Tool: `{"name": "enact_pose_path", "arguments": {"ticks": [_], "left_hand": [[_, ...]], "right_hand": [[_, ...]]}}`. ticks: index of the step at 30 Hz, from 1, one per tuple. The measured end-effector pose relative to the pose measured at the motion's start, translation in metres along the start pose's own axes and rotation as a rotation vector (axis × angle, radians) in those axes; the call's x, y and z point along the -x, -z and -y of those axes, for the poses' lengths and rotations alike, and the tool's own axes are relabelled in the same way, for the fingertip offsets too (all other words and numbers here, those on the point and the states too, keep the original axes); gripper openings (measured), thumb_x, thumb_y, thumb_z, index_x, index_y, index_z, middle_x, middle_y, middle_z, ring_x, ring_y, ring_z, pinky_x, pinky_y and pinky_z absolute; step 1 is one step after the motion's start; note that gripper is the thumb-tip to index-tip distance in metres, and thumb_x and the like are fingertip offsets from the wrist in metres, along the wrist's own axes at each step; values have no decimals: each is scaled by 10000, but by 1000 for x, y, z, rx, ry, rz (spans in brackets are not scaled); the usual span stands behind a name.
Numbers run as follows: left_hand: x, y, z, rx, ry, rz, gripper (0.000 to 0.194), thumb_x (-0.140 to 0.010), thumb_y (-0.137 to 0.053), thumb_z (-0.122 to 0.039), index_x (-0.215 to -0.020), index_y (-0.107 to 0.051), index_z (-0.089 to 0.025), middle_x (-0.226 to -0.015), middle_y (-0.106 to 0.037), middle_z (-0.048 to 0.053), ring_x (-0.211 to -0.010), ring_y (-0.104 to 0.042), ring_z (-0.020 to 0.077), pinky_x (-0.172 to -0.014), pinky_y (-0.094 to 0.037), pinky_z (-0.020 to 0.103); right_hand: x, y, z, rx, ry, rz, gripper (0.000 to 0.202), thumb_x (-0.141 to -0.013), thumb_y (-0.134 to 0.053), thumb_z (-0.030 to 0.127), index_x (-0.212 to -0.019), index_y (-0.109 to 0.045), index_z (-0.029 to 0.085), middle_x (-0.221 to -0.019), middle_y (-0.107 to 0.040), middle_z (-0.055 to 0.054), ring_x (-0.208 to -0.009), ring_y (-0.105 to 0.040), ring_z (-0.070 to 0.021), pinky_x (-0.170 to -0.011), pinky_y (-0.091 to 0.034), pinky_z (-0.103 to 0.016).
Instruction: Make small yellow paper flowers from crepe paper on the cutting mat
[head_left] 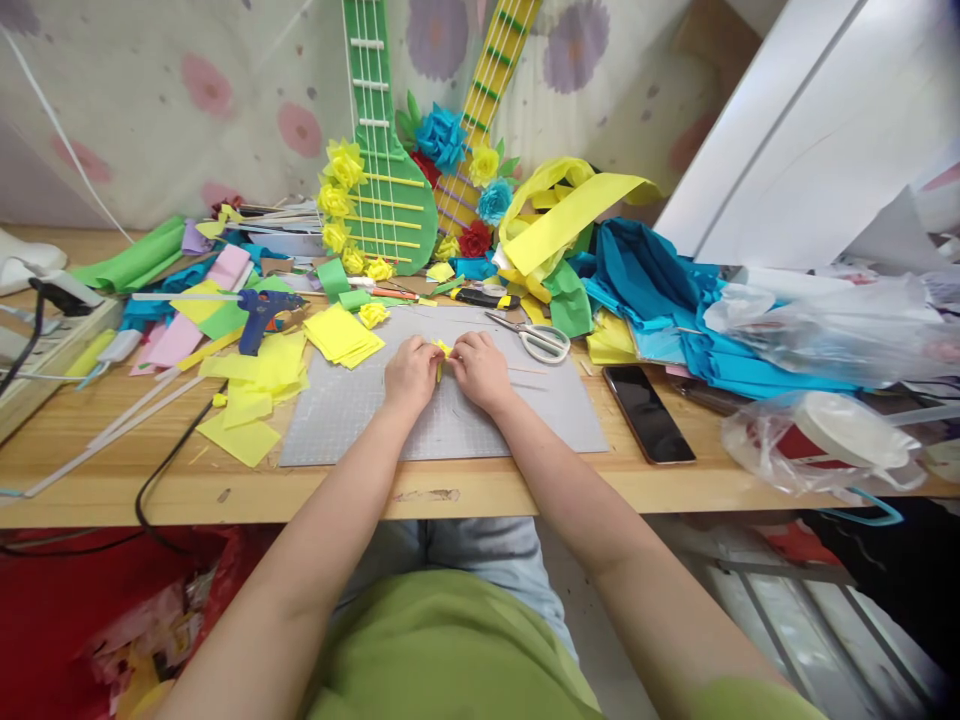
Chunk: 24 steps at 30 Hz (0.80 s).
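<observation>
My left hand (412, 375) and my right hand (478, 368) meet over the grey cutting mat (360, 420). Between their fingertips is a small piece of yellow paper (442, 349), pinched from both sides; its exact shape is mostly hidden. A thin stick (527, 371) lies by my right hand, pointing right. Scissors with pale handles (541, 342) rest at the mat's upper right. To the left of my left hand sits a stack of yellow paper squares (343, 335), with a small yellow paper flower (373, 314) beside it.
A blue glue gun (259, 318) and loose yellow sheets (251, 400) lie left. A green paper-covered instrument (397, 205) with yellow flowers leans at the back. Blue paper (645, 270) is heaped right, behind a phone (649, 414) and a bagged cup (817, 440) near the table edge.
</observation>
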<state>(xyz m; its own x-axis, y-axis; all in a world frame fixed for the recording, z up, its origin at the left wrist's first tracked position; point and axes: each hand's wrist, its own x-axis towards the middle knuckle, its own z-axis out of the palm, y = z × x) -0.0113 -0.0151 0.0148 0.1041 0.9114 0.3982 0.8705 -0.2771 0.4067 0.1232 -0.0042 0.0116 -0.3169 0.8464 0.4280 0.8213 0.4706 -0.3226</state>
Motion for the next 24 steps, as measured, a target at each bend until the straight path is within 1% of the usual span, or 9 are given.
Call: {"name": "enact_pose_path", "arguments": {"ticks": [3,5,8,11,13,18,24], "left_hand": [[2,2,-5,38,25,-84,157,-779,-483,-185,-897,-586,-204,-884,-571,51,-852,-528,180,-709,-377,282],[4,2,-8,30,54,-122,192,-736,-527,-186,-925,-558,-198,-875,-574,50,-850,-527,187,-718,-378,285],[4,-2,-9,-12,111,-113,192,-705,-577,-262,-887,-563,-202,-869,-592,60,-856,-533,210,-700,-377,296],[4,-7,-6,-33,141,-94,150,-735,-558,-324,-816,-608,-208,-841,-624,73,-829,-550,219,-682,-371,305],[3,-9,-4,-42,156,-88,171,-762,-528,-344,-783,-637,-215,-807,-640,79,-788,-562,220,-661,-365,309],[2,-9,-3,-50,220,-75,216,-780,-488,-323,-761,-672,-212,-788,-657,103,-745,-579,235,-631,-352,318],[0,-9,-4,-27,298,-125,188,-748,-500,-299,-720,-666,-217,-774,-665,85,-738,-582,227,-614,-343,305]], "right_hand": [[-2,-1,1,11,-63,-27,139,-818,-495,255,-799,-609,179,-939,-567,-83,-917,-438,-228,-713,-392,-335],[-2,-2,1,6,-96,-32,138,-816,-498,259,-799,-610,181,-933,-563,-90,-917,-440,-231,-720,-391,-340],[-3,-2,0,-13,-125,-29,136,-816,-496,257,-802,-609,183,-933,-555,-92,-926,-440,-229,-739,-390,-342],[-3,-2,1,-27,-130,-34,139,-820,-490,252,-801,-608,183,-942,-552,-92,-927,-444,-225,-751,-392,-341],[-3,-1,2,-33,-122,-42,148,-824,-483,255,-800,-610,184,-944,-552,-91,-920,-449,-225,-755,-394,-344],[-4,-3,5,-52,-95,-44,141,-818,-489,251,-810,-608,175,-947,-550,-91,-906,-452,-223,-768,-401,-335],[-3,-7,3,-61,-91,-44,135,-786,-481,159,-846,-600,176,-945,-535,-90,-908,-440,-223,-802,-394,-343]]}}
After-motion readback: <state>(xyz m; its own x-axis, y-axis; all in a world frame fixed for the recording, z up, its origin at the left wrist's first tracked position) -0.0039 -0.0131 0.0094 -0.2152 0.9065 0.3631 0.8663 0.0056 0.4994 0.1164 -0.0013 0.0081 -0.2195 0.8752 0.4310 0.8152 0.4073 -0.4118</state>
